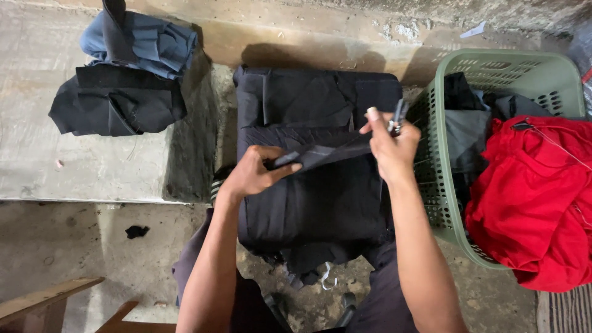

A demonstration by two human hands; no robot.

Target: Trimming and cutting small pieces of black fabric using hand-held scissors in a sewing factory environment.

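Centre of frame: a narrow dark fabric strip (pixel 324 154) is stretched between both hands. Its long axis runs nearly horizontal, rising slightly toward the right. Matte woven cloth, flat like a band or a folded edge; whether it is a loose piece or part of the garment below cannot be told.

Left hand (pixel 256 172): closed, thumb and fingers pinching the strip's left end, just left of centre.

Right hand (pixel 390 143): closed on the strip's right end, index finger raised. It also holds a small dark tool (pixel 398 117), possibly thread snips, pointing up; detail is poor.

Beneath the hands: a stack of black folded garments (pixel 314 203), squarish, soft, with seams and creases showing, lying over the edge of a concrete ledge (pixel 92 166) that is rough and stained.

Right of frame: a green plastic laundry basket (pixel 530 71) with a perforated wall, holding dark clothes and a bright red garment (pixel 530 197) that spills over its rim.

Upper left: a black folded piece (pixel 114 102) with blue cloth (pixel 148 43) heaped on it.

Lower left corner: wooden planks (pixel 43 302).
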